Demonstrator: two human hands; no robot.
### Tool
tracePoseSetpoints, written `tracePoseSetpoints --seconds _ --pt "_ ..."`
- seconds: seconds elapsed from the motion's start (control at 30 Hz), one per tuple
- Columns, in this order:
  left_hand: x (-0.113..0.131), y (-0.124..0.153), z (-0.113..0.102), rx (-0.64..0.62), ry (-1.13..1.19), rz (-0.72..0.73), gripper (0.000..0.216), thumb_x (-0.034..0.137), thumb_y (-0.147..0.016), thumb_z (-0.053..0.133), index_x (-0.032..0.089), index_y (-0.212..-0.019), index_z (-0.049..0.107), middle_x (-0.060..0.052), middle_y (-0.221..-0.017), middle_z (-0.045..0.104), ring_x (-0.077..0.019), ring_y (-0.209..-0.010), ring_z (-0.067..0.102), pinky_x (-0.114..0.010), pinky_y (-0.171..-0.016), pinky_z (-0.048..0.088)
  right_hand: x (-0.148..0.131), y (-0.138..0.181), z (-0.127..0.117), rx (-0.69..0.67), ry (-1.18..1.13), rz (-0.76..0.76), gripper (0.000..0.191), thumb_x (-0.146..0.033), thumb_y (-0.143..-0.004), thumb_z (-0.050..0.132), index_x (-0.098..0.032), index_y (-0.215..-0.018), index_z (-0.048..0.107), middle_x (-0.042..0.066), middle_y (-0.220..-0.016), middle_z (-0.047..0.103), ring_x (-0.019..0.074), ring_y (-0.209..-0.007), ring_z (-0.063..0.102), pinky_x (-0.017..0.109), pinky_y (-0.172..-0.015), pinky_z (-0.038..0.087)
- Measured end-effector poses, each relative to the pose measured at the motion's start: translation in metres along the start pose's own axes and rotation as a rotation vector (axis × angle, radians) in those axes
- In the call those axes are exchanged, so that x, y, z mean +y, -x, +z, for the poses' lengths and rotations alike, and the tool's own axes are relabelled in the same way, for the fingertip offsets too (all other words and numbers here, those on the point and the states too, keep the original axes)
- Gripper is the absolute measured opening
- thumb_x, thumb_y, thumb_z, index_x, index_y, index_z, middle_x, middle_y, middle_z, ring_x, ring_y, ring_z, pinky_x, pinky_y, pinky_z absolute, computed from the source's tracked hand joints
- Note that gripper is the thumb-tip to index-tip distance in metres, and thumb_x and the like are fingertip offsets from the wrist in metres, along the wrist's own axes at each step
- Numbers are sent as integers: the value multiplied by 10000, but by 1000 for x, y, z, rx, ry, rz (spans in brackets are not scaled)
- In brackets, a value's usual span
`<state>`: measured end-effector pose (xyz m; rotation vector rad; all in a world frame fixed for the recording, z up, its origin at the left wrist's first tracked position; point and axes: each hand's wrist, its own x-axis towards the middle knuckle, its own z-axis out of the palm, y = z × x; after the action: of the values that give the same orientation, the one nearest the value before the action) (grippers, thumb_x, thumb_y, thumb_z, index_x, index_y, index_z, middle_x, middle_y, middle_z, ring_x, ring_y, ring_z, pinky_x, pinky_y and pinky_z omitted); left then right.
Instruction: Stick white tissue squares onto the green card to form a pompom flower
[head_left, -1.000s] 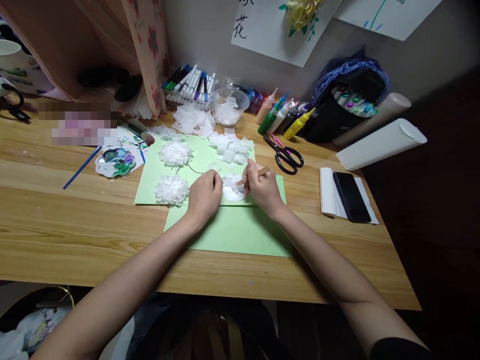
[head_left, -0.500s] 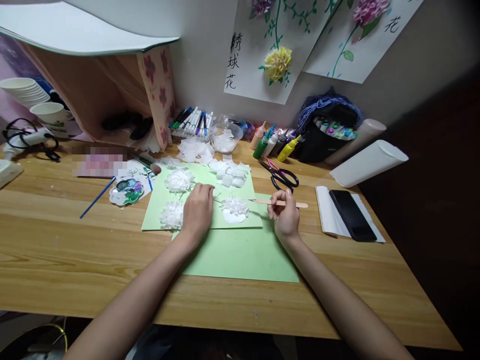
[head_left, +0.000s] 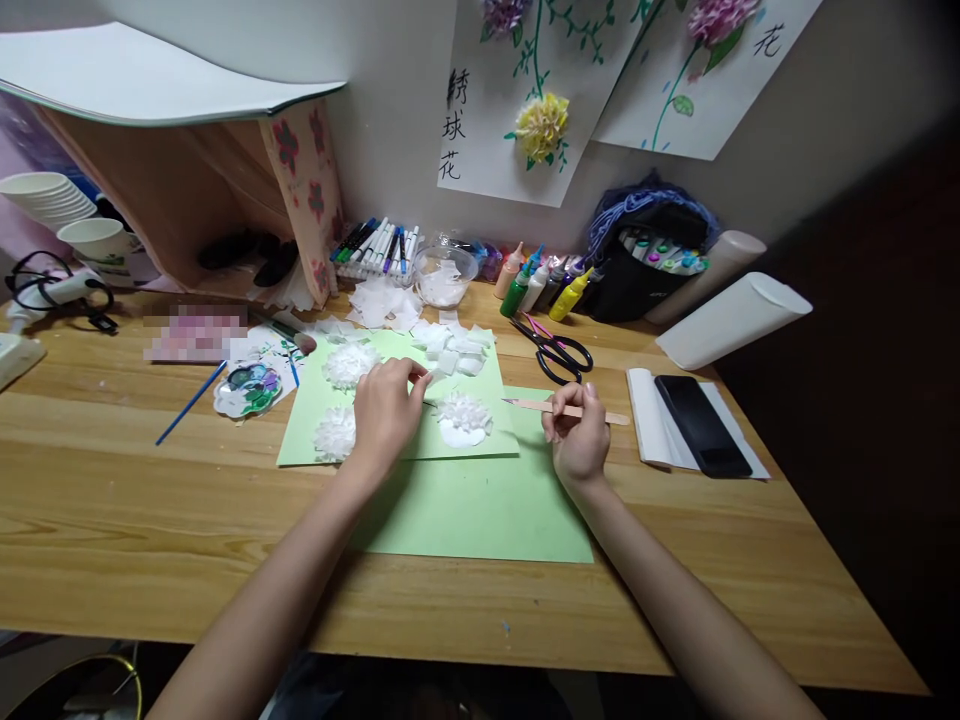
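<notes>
One white flower (head_left: 463, 412) — between both hands (head_left: 390, 408) (head_left: 581, 435)

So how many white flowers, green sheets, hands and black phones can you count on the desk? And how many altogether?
White flowers: 3
Green sheets: 2
Left hand and right hand: 2
Black phone: 1
Total: 8

On matt green paper (head_left: 421, 445), ruffled, tissue-like flowers (head_left: 463, 412) are set; beneath it, a smooth, wood-grained worktop (head_left: 187, 530) is seen.
</notes>
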<state>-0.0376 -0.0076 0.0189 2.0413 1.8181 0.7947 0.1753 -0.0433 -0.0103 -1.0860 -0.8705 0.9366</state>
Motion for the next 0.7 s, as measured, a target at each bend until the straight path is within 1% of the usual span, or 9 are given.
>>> tracePoseSetpoints --seconds 0.03,0.07,0.13,0.2,0.27,0.33,0.43,0.53,0.7 --pt "4 3 -3 -24 115 0 157 311 -853 519 204 -823 630 -43 -863 676 -195 -805 578 -305 -715 412 -1 1 -1 -10 5 7 448 -508 -886 355 -203 -577 463 -51 -406 392 71 -321 350 204 -347 231" --pt "8 6 -6 -82 238 -5 165 331 -844 530 206 -813 633 -30 -851 677 -177 -777 576 -286 -691 417 -1 1 -1 -21 12 15 455 -516 -884 354 -203 -574 466 -49 -399 393 73 -320 348 204 -347 231" --pt "14 13 -9 -259 441 -9 173 349 -825 548 203 -800 638 -19 -831 681 -156 -747 579 -260 -660 421 0 2 -2 -40 28 30 469 -536 -880 354 -203 -571 469 -45 -397 401 76 -323 350 206 -347 235" --pt "16 18 -9 -440 543 2 177 348 -811 555 193 -794 638 -22 -808 684 -151 -733 588 -254 -653 427 1 2 -2 -61 38 44 479 -551 -877 356 -202 -570 471 -43 -408 410 77 -328 357 209 -348 241" --pt "12 21 -8 -549 544 7 169 341 -794 565 188 -791 636 -24 -789 683 -151 -717 591 -256 -647 431 2 2 -4 -87 50 55 485 -561 -876 359 -202 -570 474 -41 -424 421 78 -333 366 213 -349 247" --pt "6 23 -7 -564 460 -9 162 339 -785 566 194 -786 638 -19 -771 676 -152 -701 585 -260 -628 424 3 3 -5 -115 65 61 490 -567 -874 363 -201 -570 481 -38 -434 433 79 -338 376 215 -352 252" --pt "-2 21 -9 -514 312 -43 163 332 -791 547 211 -845 643 -2 -747 655 -149 -663 568 -262 -591 399 6 5 -4 -161 74 86 497 -569 -874 367 -197 -570 493 -31 -437 450 80 -346 387 216 -361 260" --pt "-7 18 -11 -494 260 -56 184 316 -784 554 219 -918 634 4 -753 644 -146 -662 568 -261 -590 393 10 11 -1 -222 75 112 506 -574 -876 366 -192 -573 501 -30 -433 457 77 -349 391 215 -368 265" --pt "-13 15 -11 -494 206 -83 176 345 -762 590 214 -871 632 -8 -770 653 -155 -689 578 -266 -595 392 16 20 5 -258 75 118 472 -553 -888 367 -193 -624 518 -37 -445 470 75 -361 397 212 -382 274"
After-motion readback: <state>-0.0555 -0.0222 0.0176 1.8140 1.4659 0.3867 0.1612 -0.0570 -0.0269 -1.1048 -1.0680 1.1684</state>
